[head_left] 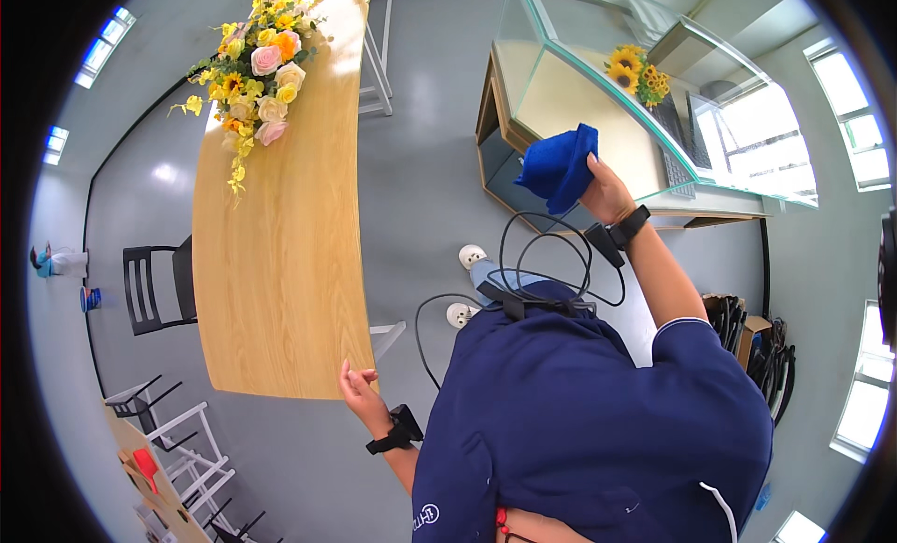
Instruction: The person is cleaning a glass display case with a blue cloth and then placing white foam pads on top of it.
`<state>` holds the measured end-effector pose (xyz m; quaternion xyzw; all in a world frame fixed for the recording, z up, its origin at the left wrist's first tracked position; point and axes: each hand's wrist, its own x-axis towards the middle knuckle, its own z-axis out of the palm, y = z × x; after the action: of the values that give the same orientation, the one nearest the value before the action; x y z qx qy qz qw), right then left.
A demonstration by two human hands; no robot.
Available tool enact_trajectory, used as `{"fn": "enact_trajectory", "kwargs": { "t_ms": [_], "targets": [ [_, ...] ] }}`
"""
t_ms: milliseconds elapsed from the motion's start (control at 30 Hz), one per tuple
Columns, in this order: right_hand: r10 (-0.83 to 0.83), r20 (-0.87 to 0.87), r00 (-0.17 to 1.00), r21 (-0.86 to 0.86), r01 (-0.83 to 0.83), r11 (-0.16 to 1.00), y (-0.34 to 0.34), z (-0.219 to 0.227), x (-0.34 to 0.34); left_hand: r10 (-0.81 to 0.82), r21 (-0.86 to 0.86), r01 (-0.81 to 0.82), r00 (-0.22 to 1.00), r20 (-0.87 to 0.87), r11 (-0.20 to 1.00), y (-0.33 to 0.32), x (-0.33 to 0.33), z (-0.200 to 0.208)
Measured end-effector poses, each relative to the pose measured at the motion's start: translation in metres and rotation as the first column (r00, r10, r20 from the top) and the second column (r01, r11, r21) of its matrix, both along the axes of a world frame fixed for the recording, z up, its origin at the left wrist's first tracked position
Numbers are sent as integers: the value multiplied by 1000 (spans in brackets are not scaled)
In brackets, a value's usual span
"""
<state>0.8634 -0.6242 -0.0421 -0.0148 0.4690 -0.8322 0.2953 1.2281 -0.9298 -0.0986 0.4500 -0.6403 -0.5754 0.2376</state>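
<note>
My right hand (605, 192) is raised and grips a bunched blue cloth (559, 166), pressed against the side pane of a glass case (598, 85) on a low wooden stand. Yellow sunflowers (638, 73) show through the glass. My left hand (356, 386) hangs low with fingers loosely apart, holding nothing, just past the near corner of a long wooden table (280, 253). Both wrists wear black bands with small devices.
A bouquet of yellow, pink and cream flowers (254, 66) lies on the table's far end. A black chair (154, 286) stands left of the table, white chairs (182, 431) lower left. Black cables (533, 263) hang over my chest. Boxes with cables (747, 337) stand at right.
</note>
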Motion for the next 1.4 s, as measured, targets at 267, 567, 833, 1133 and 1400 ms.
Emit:
{"fn": "enact_trajectory", "kwargs": {
  "t_ms": [267,567,833,1133,1400],
  "targets": [
    [-226,-65,972,-304,197,932,-21,69,-61,61,38,-62,998,28,997,-11,-6,1],
    [-87,100,991,-775,132,618,-73,56,-116,4,4,-4,1000,-5,1000,-59,-113,24],
    [-102,-53,993,-853,8,522,-85,86,-183,-228,-265,234,972,53,935,-99,-275,65],
    [-335,83,939,-805,261,532,-63,99,-191,-647,-285,639,758,76,715,-86,-425,67],
    [-769,106,630,-468,714,521,-59,82,-179,-900,-344,844,435,-8,411,-75,-585,80]
  ]
}}
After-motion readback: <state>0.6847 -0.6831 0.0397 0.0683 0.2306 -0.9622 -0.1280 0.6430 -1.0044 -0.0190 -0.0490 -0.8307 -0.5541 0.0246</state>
